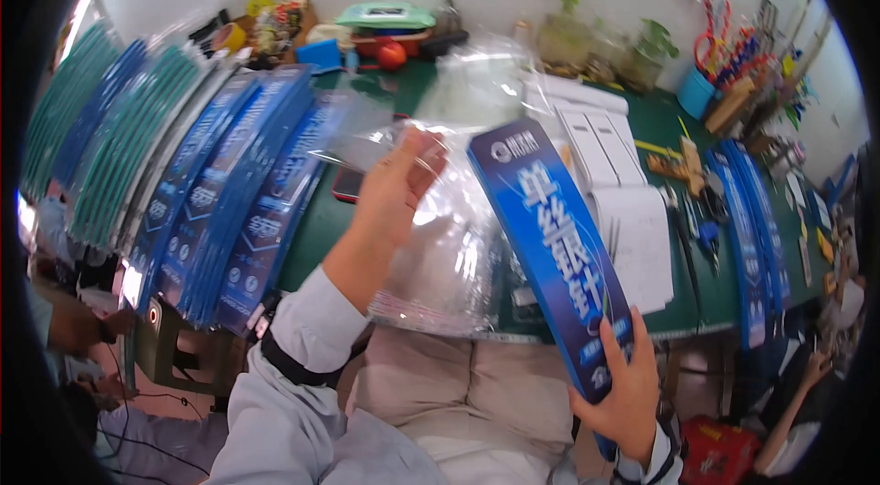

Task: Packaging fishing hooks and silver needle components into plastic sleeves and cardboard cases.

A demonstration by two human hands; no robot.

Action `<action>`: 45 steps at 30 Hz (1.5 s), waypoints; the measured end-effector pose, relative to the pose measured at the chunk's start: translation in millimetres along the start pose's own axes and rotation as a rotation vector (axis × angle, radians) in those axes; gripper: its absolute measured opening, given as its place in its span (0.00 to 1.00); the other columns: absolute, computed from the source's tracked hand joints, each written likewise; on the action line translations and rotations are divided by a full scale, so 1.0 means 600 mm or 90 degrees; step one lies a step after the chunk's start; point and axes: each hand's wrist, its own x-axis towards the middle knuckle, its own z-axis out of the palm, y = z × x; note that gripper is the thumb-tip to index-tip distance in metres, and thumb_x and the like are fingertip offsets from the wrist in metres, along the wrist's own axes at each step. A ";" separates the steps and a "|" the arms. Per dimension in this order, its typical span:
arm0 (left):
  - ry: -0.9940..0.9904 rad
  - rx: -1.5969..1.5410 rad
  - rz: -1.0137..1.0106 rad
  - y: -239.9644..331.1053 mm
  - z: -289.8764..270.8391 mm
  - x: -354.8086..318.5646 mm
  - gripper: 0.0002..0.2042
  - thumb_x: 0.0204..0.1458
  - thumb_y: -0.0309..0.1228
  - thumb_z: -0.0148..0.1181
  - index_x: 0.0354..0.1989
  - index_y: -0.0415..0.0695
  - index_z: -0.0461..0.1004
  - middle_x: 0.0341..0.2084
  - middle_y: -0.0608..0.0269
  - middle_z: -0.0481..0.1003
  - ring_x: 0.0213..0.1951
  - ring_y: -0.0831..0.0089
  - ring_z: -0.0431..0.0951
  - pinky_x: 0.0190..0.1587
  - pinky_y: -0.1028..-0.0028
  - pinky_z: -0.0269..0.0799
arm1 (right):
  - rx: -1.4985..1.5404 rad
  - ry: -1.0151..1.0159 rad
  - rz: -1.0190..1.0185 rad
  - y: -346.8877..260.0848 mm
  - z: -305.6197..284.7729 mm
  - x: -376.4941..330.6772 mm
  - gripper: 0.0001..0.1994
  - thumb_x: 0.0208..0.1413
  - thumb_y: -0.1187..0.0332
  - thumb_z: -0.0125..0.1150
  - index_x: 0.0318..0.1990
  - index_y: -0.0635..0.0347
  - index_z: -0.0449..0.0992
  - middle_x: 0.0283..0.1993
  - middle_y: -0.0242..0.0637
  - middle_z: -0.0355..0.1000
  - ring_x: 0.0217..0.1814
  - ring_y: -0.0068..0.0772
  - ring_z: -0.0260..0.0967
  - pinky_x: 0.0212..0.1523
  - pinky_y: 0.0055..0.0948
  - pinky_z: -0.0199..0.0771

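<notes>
A long, flat blue box (550, 247) with white lettering tilts over the front of the table, its lower end gripped by my right hand (628, 380). The thumb lies on one side of it and the fingers lie along the other. Left of the box, my left hand (401, 182) pinches the edge of a clear plastic bag (367, 141) between its curled fingers. Beneath both hands, a pile of shiny clear plastic bags (449, 265) spreads to the table's front edge. The box's top end is close to the plastic but outside my left hand.
Rows of blue packages (206, 201) and green-edged packages (137, 137) lean at the left. Papers (632, 237) lie right of the box. Farther right are pliers (708, 237), more blue packages (747, 247) and a blue pen cup (698, 93). Glass jars with plants (646, 63) line the back wall.
</notes>
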 end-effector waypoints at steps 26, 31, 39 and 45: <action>0.010 0.016 -0.017 0.007 -0.024 0.026 0.21 0.54 0.40 0.57 0.47 0.34 0.69 0.45 0.52 0.73 0.48 0.65 0.74 0.55 0.70 0.70 | 1.478 -0.128 0.282 0.066 0.019 0.017 0.48 0.38 0.53 0.65 0.63 0.71 0.48 0.51 0.67 0.61 0.50 0.55 0.68 0.42 0.37 0.79; 0.006 0.020 -0.020 0.008 -0.024 0.027 0.21 0.55 0.40 0.57 0.48 0.34 0.68 0.46 0.52 0.72 0.49 0.66 0.73 0.55 0.71 0.70 | 1.653 -0.184 0.190 0.074 0.041 0.025 0.46 0.43 0.54 0.62 0.64 0.70 0.44 0.56 0.75 0.53 0.53 0.63 0.65 0.40 0.45 0.80; 0.005 -0.007 -0.011 0.010 -0.042 0.030 0.16 0.55 0.37 0.56 0.46 0.37 0.69 0.44 0.55 0.73 0.47 0.65 0.74 0.53 0.69 0.71 | 1.088 0.001 0.274 0.035 0.025 0.017 0.47 0.37 0.57 0.67 0.65 0.64 0.51 0.65 0.53 0.51 0.62 0.47 0.57 0.57 0.39 0.63; 0.016 0.021 0.010 0.003 -0.026 0.009 0.17 0.55 0.40 0.57 0.43 0.37 0.72 0.39 0.60 0.75 0.43 0.69 0.76 0.51 0.72 0.72 | 0.165 0.037 0.048 0.015 0.013 0.007 0.42 0.33 0.62 0.67 0.62 0.58 0.60 0.64 0.64 0.47 0.62 0.64 0.53 0.58 0.48 0.57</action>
